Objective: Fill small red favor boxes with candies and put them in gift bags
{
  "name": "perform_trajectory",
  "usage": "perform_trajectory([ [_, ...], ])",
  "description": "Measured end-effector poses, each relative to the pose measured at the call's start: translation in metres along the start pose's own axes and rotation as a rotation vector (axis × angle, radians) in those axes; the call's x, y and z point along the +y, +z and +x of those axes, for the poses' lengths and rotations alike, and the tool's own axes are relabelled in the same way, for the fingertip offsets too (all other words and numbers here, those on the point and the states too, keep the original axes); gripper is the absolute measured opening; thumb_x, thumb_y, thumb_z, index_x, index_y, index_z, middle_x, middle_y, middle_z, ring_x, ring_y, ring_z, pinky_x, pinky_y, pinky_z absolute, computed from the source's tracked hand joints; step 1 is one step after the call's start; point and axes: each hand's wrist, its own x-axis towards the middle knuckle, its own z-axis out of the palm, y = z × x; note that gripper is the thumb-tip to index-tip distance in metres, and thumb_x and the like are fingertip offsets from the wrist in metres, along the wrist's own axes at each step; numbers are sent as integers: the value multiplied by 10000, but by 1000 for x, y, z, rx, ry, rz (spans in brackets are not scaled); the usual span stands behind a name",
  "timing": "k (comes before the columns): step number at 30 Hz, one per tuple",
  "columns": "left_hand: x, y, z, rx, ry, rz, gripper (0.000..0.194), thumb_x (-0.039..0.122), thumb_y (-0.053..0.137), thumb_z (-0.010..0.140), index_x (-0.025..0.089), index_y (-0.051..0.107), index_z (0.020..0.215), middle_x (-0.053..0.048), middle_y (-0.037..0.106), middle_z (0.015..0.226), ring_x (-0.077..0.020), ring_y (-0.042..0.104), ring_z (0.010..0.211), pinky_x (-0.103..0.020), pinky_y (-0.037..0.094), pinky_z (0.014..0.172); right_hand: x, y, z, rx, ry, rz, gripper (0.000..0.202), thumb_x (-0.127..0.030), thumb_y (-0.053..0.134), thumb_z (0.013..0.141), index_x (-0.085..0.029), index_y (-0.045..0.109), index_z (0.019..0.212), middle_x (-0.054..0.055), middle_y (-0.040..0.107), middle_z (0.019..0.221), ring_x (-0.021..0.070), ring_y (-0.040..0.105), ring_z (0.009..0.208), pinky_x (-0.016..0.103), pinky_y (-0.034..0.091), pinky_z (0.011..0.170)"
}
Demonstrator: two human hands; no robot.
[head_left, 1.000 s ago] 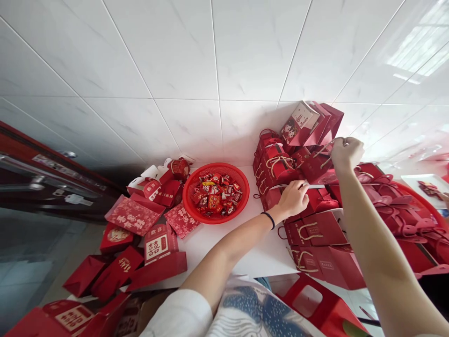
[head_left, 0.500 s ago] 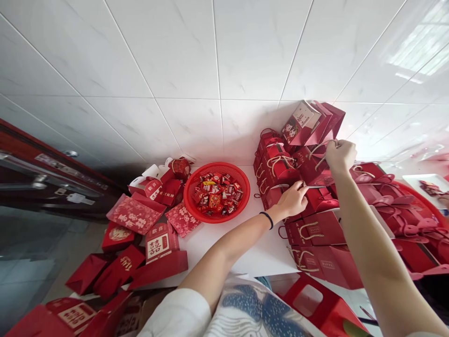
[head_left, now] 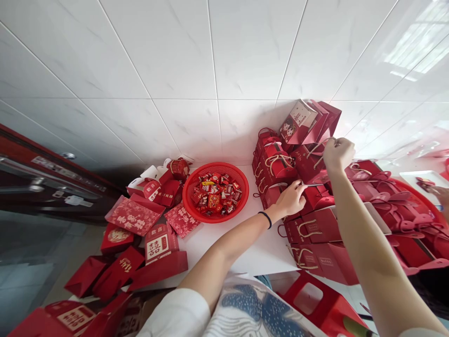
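Observation:
My right hand is closed on the rope handle of a dark red gift bag, which hangs tilted among the other bags. Lower and to the left, my left hand, with a dark band round its wrist, pinches the edge of something red and white beside that bag; most of it is hidden. Rows of red gift boxes with rope handles stand under and around both hands. A red plastic basket holding wrapped candies sits left of my left hand.
Red paper bags and boxes are heaped at the left, near a dark door. Upright bags lean on the tiled wall. At the right edge another person's hand shows near a white tray.
Another person's hand has come into view at the right edge. The view has shifted slightly; my two hands keep nearly the same places and grips.

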Motion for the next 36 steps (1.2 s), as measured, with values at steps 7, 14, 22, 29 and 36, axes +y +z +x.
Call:
perform_trajectory([
  [7, 0, -1, -2, -4, -43, -20, 458, 127, 504, 898, 152, 515, 1356, -167, 468, 1506, -254, 559, 1310, -365, 527, 1044, -13, 2, -8, 100, 164, 24, 282, -230, 487, 862, -244, 402, 593, 29, 511, 659, 191, 459, 646, 342, 388, 678],
  [14, -1, 2, -1, 0, -51, -38, 492, 134, 506, 890, 172, 500, 1380, -158, 461, 1519, -269, 551, 1318, -402, 538, 1032, -7, 8, -8, 61, 134, 22, 247, -232, 549, 817, -242, 436, 597, 8, 507, 646, 213, 519, 686, 366, 448, 736],
  [22, 3, -8, -1, -40, -45, -40, 487, 136, 493, 889, 126, 493, 1376, -194, 463, 1504, -279, 544, 1327, -406, 496, 1085, 5, -21, 4, -219, -70, 81, 154, -188, 725, 716, -200, 593, 638, -16, 555, 593, 167, 525, 657, 318, 429, 718],
  [29, 2, -6, 3, 28, -14, -33, 467, 144, 504, 874, 172, 520, 1339, -147, 493, 1459, -251, 539, 1322, -404, 488, 1094, 7, -39, 6, -159, 7, 152, 196, -286, 750, 759, -185, 694, 916, 8, 639, 721, 157, 543, 654, 325, 439, 701],
  [36, 13, -28, 20, 202, 56, 20, 468, 161, 461, 910, 190, 528, 1372, -146, 446, 1446, -234, 543, 1253, -379, 472, 1076, 17, -50, 3, -275, 113, 77, 126, -212, 794, 704, -166, 695, 767, 22, 640, 723, 145, 527, 642, 325, 433, 671],
])
